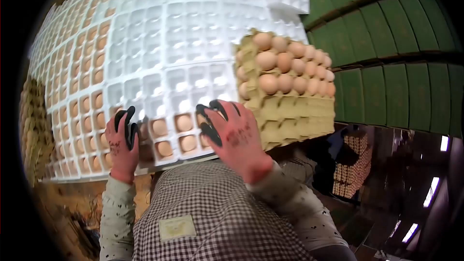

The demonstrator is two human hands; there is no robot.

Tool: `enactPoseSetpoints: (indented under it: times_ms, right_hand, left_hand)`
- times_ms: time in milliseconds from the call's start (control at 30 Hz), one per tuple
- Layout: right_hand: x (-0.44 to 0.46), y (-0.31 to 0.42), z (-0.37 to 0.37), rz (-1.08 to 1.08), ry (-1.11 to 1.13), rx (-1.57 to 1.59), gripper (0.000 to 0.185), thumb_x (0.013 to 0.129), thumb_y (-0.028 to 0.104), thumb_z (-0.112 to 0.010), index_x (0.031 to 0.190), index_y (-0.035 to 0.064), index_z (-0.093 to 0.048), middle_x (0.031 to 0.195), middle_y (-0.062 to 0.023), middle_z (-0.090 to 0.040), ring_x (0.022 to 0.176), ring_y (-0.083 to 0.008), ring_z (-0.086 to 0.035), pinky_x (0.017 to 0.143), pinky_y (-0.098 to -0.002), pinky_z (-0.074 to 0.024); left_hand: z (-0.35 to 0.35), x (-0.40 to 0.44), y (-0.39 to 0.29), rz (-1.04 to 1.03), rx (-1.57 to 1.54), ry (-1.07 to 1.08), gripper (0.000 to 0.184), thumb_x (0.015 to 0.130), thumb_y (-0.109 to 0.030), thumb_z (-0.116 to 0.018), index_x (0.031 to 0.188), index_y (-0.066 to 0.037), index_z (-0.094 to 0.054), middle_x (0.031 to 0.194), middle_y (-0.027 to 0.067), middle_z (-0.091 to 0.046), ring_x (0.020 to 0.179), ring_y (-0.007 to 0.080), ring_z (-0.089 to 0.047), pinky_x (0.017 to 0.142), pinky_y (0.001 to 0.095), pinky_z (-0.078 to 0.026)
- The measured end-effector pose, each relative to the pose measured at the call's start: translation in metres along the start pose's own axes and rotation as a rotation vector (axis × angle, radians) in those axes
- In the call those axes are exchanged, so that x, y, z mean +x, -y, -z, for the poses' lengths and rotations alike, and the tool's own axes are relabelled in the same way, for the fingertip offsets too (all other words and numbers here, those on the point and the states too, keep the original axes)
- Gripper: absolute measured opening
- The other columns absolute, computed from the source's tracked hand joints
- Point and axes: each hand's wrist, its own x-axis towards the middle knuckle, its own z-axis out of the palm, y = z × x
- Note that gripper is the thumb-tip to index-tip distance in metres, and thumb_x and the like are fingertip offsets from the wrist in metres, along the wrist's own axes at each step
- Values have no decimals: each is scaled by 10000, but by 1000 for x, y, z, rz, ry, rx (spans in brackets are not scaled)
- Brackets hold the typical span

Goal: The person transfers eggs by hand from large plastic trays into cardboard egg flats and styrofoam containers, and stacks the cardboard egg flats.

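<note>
Checked apron point(193, 198) lay nearest, left hand point(123, 147) and right hand point(237, 137) part-curled over eggs point(188, 143) in white trays point(198, 78), any grip unclear; hard pressing could have cracked shells, a sideways bump jolted the egg-laden carton stack point(296, 115).

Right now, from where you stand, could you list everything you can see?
white trays: many, white, in front
loose eggs: many, light brown, in the white trays
pulp tray: at least one, yellowish, right of them
piled eggs: many, light brown, on it
rough-edged trays: uncountable, yellowish-brown, far left
green boxes: many, green, rows at right
distant stack: one, brownish, lower right
apron: one, checked, with pale patch
sleeves: two, pale, dark-spotted
left hand, right hand: pink-and-black gloves, over the near compartments
</note>
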Motion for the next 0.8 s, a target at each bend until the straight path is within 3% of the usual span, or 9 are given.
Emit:
enactPoseSetpoints:
  times_ms: [100, 200, 333, 433, 500, 567, 633, 700, 800]
  right_hand:
    - [-14, -43, 89, -134, -110, 170, 492, 734, 146, -738, 1192, 52, -585, 1112, -155, -598, 1047, -357, -565, 911, -420, -464]
    - [-22, -115, 104, -346, -8, -252, 546, 677, 142, -789, 1159, 43, -555, 1125, -137, -591, 1074, -326, -560, 908, -407, -460]
    - [-28, -175, 91, -88, -24, -260, 559, 695, 116, -792, 1194, 65, -545, 1075, -76, -576, 1009, -221, -574, 836, -369, -473]
    - [-68, -230, 111, -439, -175, 766, 552, 735, 32, -764, 1234, 42, -528, 1143, -55, -587, 1059, -174, -580, 835, -327, -505]
    - [-94, -258, 129, -584, -391, 1484, 450, 778, -62, -697, 1206, -5, -572, 1177, -70, -577, 1036, -161, -580, 866, -279, -512]
    - [-108, -288, 144, -726, -228, 1314, 423, 768, -64, -696, 1175, 0, -601, 1174, -72, -571, 1044, -157, -576, 872, -271, -505]
    - [-100, -301, 143, -368, -96, 418, 528, 714, 63, -774, 1210, 48, -595, 1116, -121, -564, 1036, -253, -591, 899, -334, -495]
    - [-97, -305, 131, -377, 38, -17, 657, 663, 164, -836, 1249, 64, -554, 1133, -148, -556, 1037, -325, -583, 885, -399, -494]
    - [-95, -318, 120, -251, -8, -36, 705, 665, 216, -839, 1277, 90, -513, 1171, -147, -557, 1033, -329, -586, 858, -415, -496]
  left_hand:
    - [-4, 39, -76, -150, -263, -12, 604, 729, 55, -644, 1315, -9, -509, 1298, 210, -479, 1187, 385, -494, 999, 429, -438]
    - [-18, 93, -166, -439, -183, 29, 579, 718, -73, -730, 1274, -57, -567, 1251, 157, -522, 1125, 338, -526, 957, 432, -435]
    - [-61, 134, -238, -575, 74, 182, 645, 601, -212, -838, 1169, -96, -556, 1132, 89, -556, 1004, 273, -566, 892, 409, -441]
    - [-65, 153, -232, -508, -224, 317, 578, 613, -110, -816, 1123, -72, -546, 1071, 84, -595, 992, 260, -593, 856, 362, -473]
    - [-63, 146, -239, -4, -1013, 294, 513, 690, -79, -761, 1159, -34, -557, 1108, 94, -593, 1040, 203, -585, 910, 332, -461]
    - [-57, 153, -243, 178, -1214, 367, 492, 742, -78, -724, 1197, -2, -555, 1144, 100, -579, 1065, 166, -563, 957, 331, -443]
    - [-67, 153, -258, -410, -360, 273, 630, 618, -58, -782, 1204, -63, -552, 1134, 122, -591, 1001, 236, -611, 880, 342, -482]
    - [-83, 142, -300, -363, 228, 314, 666, 543, -84, -827, 1156, -85, -565, 1064, 128, -602, 914, 292, -622, 780, 374, -500]
    - [-89, 140, -304, -406, 114, 233, 680, 522, -124, -851, 1138, -92, -564, 1090, 116, -589, 850, 308, -624, 741, 402, -501]
